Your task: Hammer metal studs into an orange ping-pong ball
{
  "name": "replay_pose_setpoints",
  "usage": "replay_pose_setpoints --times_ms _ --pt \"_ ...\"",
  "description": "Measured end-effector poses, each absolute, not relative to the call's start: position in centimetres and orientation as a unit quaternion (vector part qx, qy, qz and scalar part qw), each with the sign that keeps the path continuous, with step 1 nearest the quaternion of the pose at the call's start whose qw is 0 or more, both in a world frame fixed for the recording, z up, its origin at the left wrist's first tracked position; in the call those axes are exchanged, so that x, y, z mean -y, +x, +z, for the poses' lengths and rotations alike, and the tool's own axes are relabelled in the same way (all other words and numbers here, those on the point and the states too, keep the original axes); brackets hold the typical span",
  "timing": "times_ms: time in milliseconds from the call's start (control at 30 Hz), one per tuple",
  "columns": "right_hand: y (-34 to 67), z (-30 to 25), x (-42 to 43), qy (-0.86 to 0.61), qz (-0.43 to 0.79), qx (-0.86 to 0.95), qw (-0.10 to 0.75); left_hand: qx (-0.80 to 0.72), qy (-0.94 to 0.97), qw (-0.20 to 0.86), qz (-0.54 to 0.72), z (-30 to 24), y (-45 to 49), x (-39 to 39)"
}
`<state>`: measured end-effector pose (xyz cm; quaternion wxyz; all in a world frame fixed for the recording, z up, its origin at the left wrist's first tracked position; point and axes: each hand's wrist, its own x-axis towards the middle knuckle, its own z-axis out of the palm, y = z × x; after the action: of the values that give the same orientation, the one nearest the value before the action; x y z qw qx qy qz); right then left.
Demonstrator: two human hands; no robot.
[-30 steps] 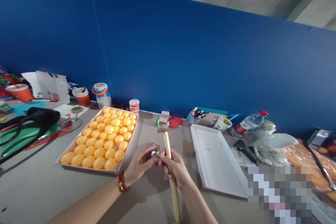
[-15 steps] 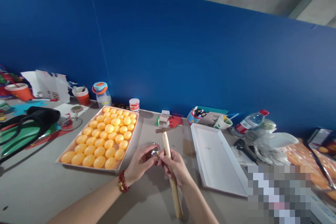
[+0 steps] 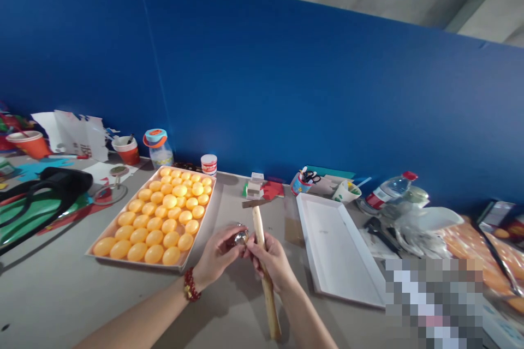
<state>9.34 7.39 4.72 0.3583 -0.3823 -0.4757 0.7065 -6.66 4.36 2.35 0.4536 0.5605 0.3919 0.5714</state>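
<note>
My left hand [image 3: 219,253] is closed around a small shiny silver ball-like object [image 3: 240,238], whose exact kind I cannot make out. A red bead bracelet [image 3: 191,284] circles that wrist. My right hand [image 3: 272,262] grips a hammer [image 3: 268,297] by its wooden handle, with the metal head pointing away from me. Fingertips of the right hand meet the silver object, so the two hands nearly touch. To the left lies a shallow box [image 3: 180,264] filled with orange balls [image 3: 153,238] in rows. A white tray [image 3: 344,251] lies to the right.
A blue partition [image 3: 262,65] stands along the back. Before it are a lidded bottle [image 3: 159,150], a small white-and-red jar [image 3: 208,164], small boxes [image 3: 256,186], and a pen cup [image 3: 301,184]. Rightward are a plastic bottle [image 3: 387,193] and bagged items [image 3: 470,242]. A black-handled object [image 3: 61,185] lies left.
Both hands hold the same things in almost the same pose. The whole view has shifted very slightly.
</note>
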Motion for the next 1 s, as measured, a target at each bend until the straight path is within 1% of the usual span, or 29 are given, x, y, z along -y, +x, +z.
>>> replay_pose_setpoints --times_ms 400,667,1000 --pt "9.19 4.51 -7.35 -0.380 0.707 0.473 0.363 -0.409 0.568 0.431 0.569 2.06 -6.79 -4.37" --pt "8.97 4.36 -7.10 -0.392 0.684 0.493 0.368 -0.423 0.596 0.388 0.561 1.88 -6.87 -4.26" --pt "8.84 3.92 -7.01 -0.413 0.645 0.527 0.368 -0.433 0.593 0.390 0.556 2.38 -6.84 -4.00"
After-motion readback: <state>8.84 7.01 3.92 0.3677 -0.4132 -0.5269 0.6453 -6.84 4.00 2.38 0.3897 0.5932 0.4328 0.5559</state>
